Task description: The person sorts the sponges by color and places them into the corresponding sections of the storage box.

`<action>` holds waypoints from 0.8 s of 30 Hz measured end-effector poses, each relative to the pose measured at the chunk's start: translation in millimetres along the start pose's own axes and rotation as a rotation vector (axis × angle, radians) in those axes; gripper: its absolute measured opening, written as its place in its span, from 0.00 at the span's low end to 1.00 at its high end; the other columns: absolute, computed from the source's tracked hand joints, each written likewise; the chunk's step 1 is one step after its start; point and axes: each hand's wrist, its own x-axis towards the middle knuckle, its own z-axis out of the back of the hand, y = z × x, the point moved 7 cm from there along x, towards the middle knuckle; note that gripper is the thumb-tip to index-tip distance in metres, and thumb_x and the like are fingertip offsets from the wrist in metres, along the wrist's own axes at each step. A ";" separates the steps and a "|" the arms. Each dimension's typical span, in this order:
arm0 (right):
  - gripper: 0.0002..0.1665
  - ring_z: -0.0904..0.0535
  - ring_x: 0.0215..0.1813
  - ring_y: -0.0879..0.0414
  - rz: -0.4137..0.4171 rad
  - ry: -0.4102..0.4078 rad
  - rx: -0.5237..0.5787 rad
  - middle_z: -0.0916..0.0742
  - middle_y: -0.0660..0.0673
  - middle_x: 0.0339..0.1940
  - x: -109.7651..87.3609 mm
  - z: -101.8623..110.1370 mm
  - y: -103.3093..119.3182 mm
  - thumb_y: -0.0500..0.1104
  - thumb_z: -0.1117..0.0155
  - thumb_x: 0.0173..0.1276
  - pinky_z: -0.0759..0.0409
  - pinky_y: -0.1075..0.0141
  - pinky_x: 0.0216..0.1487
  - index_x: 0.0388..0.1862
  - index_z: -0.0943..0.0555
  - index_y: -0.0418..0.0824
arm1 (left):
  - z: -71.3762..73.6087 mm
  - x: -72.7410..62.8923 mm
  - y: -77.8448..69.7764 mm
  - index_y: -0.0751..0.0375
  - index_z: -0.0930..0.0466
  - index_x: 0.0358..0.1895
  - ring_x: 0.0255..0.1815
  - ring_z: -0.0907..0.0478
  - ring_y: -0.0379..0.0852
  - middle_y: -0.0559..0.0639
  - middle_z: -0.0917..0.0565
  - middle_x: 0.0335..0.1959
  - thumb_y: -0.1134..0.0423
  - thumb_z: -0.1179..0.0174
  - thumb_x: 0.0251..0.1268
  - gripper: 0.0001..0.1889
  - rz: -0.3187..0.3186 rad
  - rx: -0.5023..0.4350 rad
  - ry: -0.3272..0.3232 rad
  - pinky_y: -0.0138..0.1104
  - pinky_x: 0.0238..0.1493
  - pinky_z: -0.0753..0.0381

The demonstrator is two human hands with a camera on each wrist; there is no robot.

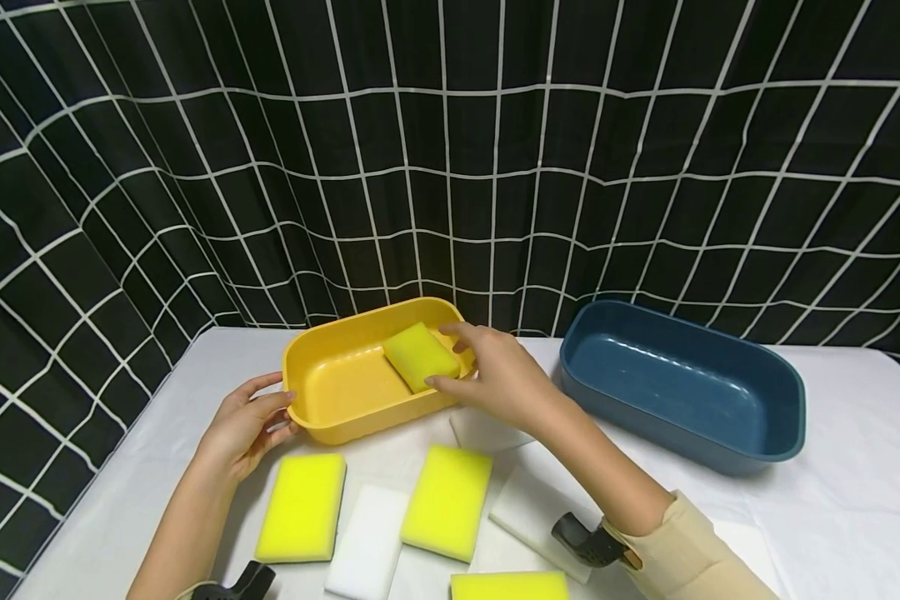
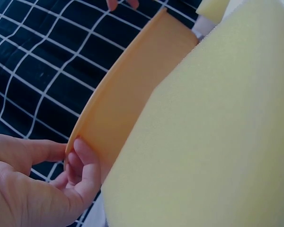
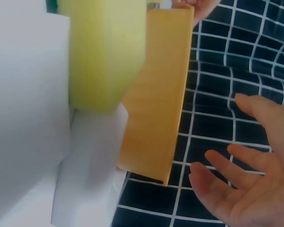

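At the left end of the yellow basin (image 1: 375, 421), my left hand (image 1: 240, 427) pinches the rim between thumb and fingers; the left wrist view shows this grip close up. Inside the basin's right end a yellow sponge (image 1: 420, 357) leans at a tilt against the wall. My right hand (image 1: 510, 377) is over that same end, thumb and fingers spread around the sponge's right side. In the right wrist view the right hand (image 3: 248, 184) has parted fingers with nothing between them.
In front of the basin lie several sponges, among them a left yellow one (image 1: 300, 508), a middle yellow one (image 1: 447, 502) and a white one (image 1: 367, 542). A dark blue basin (image 1: 667, 429) stands at the right. Behind the table hangs a black gridded cloth (image 1: 472, 200).
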 end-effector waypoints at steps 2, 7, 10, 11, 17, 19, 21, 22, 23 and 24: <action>0.39 0.16 0.55 0.42 0.012 0.003 0.008 0.14 0.34 0.60 -3.5 0.4 1.2 0.50 0.24 0.69 0.12 0.55 0.52 0.75 0.25 0.38 | -0.1 0.2 -0.2 0.65 0.51 0.84 0.33 0.22 0.39 0.53 0.26 0.47 0.70 0.45 0.80 0.36 0.000 0.003 -0.002 0.28 0.36 0.11; 0.38 0.15 0.55 0.42 0.035 0.028 0.021 0.14 0.35 0.61 -13.3 -0.8 4.5 0.48 0.24 0.69 0.11 0.55 0.52 0.75 0.25 0.38 | -0.1 0.2 -1.1 0.65 0.52 0.84 0.33 0.22 0.39 0.54 0.28 0.50 0.70 0.45 0.80 0.36 -0.004 0.007 -0.004 0.28 0.37 0.10; 0.37 0.15 0.55 0.41 0.053 0.047 0.020 0.14 0.37 0.62 -19.4 -2.6 5.7 0.47 0.24 0.69 0.11 0.54 0.53 0.74 0.24 0.37 | 0.0 0.0 -0.8 0.64 0.51 0.84 0.33 0.22 0.39 0.54 0.28 0.50 0.70 0.45 0.80 0.36 -0.002 0.004 -0.005 0.28 0.37 0.10; 0.37 0.15 0.55 0.41 0.059 0.054 0.019 0.14 0.37 0.62 -21.1 -3.3 6.0 0.47 0.24 0.69 0.12 0.53 0.54 0.74 0.24 0.37 | 0.0 -0.1 -0.7 0.64 0.51 0.84 0.33 0.22 0.39 0.54 0.28 0.50 0.70 0.45 0.80 0.36 0.000 0.002 -0.006 0.28 0.37 0.10; 0.37 0.15 0.54 0.45 0.077 0.073 0.001 0.12 0.40 0.59 -30.1 -6.2 3.1 0.51 0.24 0.70 0.13 0.53 0.55 0.73 0.23 0.39 | -0.5 0.2 0.1 0.64 0.51 0.84 0.33 0.21 0.39 0.55 0.28 0.51 0.70 0.45 0.80 0.36 0.008 -0.002 -0.007 0.29 0.37 0.10; 0.37 0.16 0.53 0.46 0.080 0.079 0.001 0.12 0.40 0.57 -33.5 -6.7 1.8 0.52 0.25 0.70 0.13 0.54 0.53 0.73 0.23 0.39 | -0.6 0.3 0.3 0.63 0.51 0.84 0.33 0.21 0.39 0.55 0.28 0.51 0.70 0.45 0.80 0.36 0.009 -0.002 -0.007 0.29 0.37 0.10; 0.36 0.16 0.53 0.46 0.078 0.087 0.013 0.13 0.40 0.58 -37.0 -7.7 0.6 0.51 0.25 0.70 0.14 0.55 0.53 0.73 0.23 0.39 | -0.8 0.2 0.4 0.63 0.51 0.84 0.33 0.21 0.39 0.55 0.28 0.51 0.70 0.45 0.80 0.36 0.010 -0.001 -0.009 0.29 0.37 0.10; 0.36 0.16 0.54 0.46 0.077 0.091 0.020 0.13 0.41 0.59 -38.8 -8.3 0.1 0.51 0.25 0.70 0.14 0.54 0.54 0.73 0.23 0.39 | -0.9 0.1 0.4 0.63 0.51 0.84 0.33 0.22 0.39 0.55 0.27 0.51 0.70 0.45 0.80 0.36 0.010 -0.002 -0.008 0.29 0.37 0.10; 0.37 0.16 0.55 0.46 0.075 0.096 0.025 0.13 0.41 0.60 -40.4 -9.2 -0.8 0.51 0.25 0.70 0.14 0.54 0.54 0.73 0.23 0.39 | -0.9 0.0 0.4 0.63 0.51 0.84 0.33 0.22 0.39 0.55 0.27 0.50 0.69 0.45 0.80 0.36 0.010 -0.001 -0.008 0.29 0.37 0.10; 0.36 0.16 0.55 0.45 0.077 0.100 0.033 0.13 0.41 0.61 -41.9 -10.1 -1.4 0.50 0.25 0.70 0.14 0.54 0.55 0.73 0.23 0.39 | -0.9 -0.1 0.3 0.63 0.51 0.84 0.33 0.22 0.39 0.55 0.27 0.50 0.69 0.45 0.80 0.36 0.010 0.000 -0.008 0.29 0.37 0.10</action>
